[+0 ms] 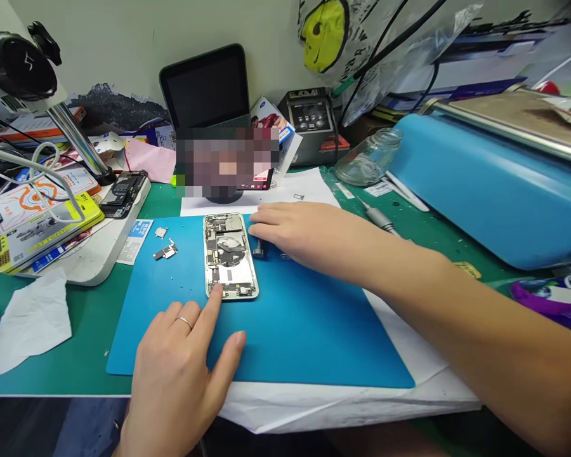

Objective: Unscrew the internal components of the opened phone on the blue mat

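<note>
An opened phone (pixel 231 257), its inner boards and a round coil showing, lies upright on a blue mat (pixel 314 343). My left hand (pixel 181 362) reaches in from below, index fingertip at the phone's bottom edge and thumb spread apart, holding nothing. Along the phone's upper right side is my right hand (pixel 295 235), fingers stretched out and fingertips by the frame. Under that palm sits a small dark object (pixel 259 249), partly covered, whose kind I cannot make out. Small metal phone parts (pixel 166 250) lie left of the phone.
Behind the mat stand a dark-screened device (pixel 207 89) and a grey control box (pixel 309 117). A glass jar (pixel 368 155), a screwdriver-like tool (pixel 378 217) and a large blue machine (pixel 480 190) are on the right. Boxes (pixel 47 222) and a lamp-like stand (pixel 78 136) crowd the left.
</note>
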Demonstrator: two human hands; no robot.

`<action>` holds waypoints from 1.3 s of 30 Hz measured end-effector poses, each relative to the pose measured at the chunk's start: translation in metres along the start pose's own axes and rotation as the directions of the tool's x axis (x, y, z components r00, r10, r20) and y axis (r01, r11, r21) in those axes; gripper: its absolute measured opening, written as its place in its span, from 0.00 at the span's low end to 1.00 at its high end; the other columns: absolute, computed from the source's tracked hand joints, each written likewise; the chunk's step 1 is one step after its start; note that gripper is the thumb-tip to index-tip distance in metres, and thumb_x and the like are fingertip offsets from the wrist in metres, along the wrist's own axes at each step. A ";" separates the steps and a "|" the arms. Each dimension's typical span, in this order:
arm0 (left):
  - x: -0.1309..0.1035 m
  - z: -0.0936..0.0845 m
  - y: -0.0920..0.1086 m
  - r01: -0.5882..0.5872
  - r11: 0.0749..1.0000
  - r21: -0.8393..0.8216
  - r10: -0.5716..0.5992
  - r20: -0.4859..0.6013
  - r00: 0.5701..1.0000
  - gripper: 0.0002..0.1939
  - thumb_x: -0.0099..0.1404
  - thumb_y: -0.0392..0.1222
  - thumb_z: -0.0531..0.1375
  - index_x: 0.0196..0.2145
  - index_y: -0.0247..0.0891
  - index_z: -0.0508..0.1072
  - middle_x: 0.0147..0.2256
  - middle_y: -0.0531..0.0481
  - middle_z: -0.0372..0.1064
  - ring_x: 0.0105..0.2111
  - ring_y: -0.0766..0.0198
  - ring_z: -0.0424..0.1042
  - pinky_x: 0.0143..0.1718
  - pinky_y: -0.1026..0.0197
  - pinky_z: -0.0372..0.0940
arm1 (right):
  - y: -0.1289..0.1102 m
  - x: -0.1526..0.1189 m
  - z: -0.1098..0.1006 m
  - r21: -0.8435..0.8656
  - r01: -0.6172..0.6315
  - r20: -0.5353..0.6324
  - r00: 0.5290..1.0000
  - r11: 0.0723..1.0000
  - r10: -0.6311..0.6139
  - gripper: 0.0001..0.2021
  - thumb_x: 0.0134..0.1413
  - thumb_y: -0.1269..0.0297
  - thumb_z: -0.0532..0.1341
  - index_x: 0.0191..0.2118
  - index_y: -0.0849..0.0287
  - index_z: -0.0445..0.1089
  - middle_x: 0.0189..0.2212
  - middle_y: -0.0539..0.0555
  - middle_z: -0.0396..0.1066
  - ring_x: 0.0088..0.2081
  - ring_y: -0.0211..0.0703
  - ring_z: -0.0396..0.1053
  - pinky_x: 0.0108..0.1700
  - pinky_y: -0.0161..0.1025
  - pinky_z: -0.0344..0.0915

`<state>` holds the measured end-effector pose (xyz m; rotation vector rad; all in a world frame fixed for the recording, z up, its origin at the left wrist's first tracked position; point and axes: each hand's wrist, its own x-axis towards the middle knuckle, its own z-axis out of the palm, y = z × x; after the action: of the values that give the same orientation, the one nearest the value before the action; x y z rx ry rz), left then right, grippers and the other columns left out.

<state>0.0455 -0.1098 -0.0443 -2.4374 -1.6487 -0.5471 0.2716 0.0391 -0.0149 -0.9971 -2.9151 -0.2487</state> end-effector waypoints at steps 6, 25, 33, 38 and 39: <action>-0.002 0.000 -0.001 -0.009 1.000 -0.027 0.008 -0.025 1.000 0.24 0.77 0.52 0.51 0.63 0.38 0.68 0.42 0.45 0.77 0.39 0.53 0.74 0.42 0.52 0.66 | 0.000 -0.006 -0.016 -0.131 -0.210 0.059 0.974 0.969 0.220 0.06 0.64 0.73 0.55 0.38 0.59 0.69 0.35 0.56 0.73 0.35 0.47 0.73 0.28 0.39 0.44; 0.000 -0.002 -0.001 -0.008 0.993 -0.120 0.008 0.005 1.000 0.22 0.77 0.51 0.53 0.61 0.37 0.71 0.35 0.48 0.72 0.33 0.58 0.71 0.35 0.55 0.65 | 0.012 -0.011 -0.012 -0.169 -0.306 0.186 0.924 0.937 0.335 0.08 0.61 0.70 0.53 0.42 0.54 0.68 0.31 0.54 0.75 0.31 0.48 0.72 0.25 0.38 0.42; 0.001 -0.004 0.000 -0.006 0.989 -0.147 0.008 0.007 1.000 0.22 0.77 0.51 0.53 0.59 0.37 0.72 0.34 0.48 0.71 0.32 0.59 0.70 0.34 0.57 0.63 | -0.006 -0.007 -0.024 -0.163 -0.284 -0.216 0.945 0.945 0.246 0.08 0.57 0.71 0.55 0.39 0.57 0.70 0.30 0.55 0.75 0.32 0.46 0.72 0.28 0.39 0.45; 0.001 -0.001 0.000 -0.022 0.986 -0.167 0.017 -0.030 0.999 0.21 0.76 0.49 0.54 0.58 0.35 0.72 0.33 0.47 0.70 0.32 0.57 0.69 0.33 0.55 0.62 | -0.018 -0.002 -0.017 -0.029 -0.172 -0.413 0.899 0.985 0.144 0.05 0.61 0.68 0.57 0.37 0.59 0.71 0.26 0.52 0.74 0.28 0.44 0.70 0.30 0.40 0.57; 0.001 -0.001 0.000 -0.022 0.984 -0.175 0.017 -0.030 0.999 0.20 0.76 0.48 0.55 0.58 0.35 0.72 0.33 0.48 0.70 0.32 0.57 0.68 0.33 0.55 0.62 | -0.021 -0.001 -0.015 0.004 -0.134 -0.468 0.876 0.991 0.121 0.05 0.62 0.67 0.58 0.37 0.59 0.71 0.26 0.52 0.74 0.27 0.43 0.70 0.30 0.39 0.60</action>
<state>0.0454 -0.1094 -0.0433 -2.5507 -1.6277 -0.7508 0.2593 0.0198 -0.0032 -0.9668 -2.4056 -0.4543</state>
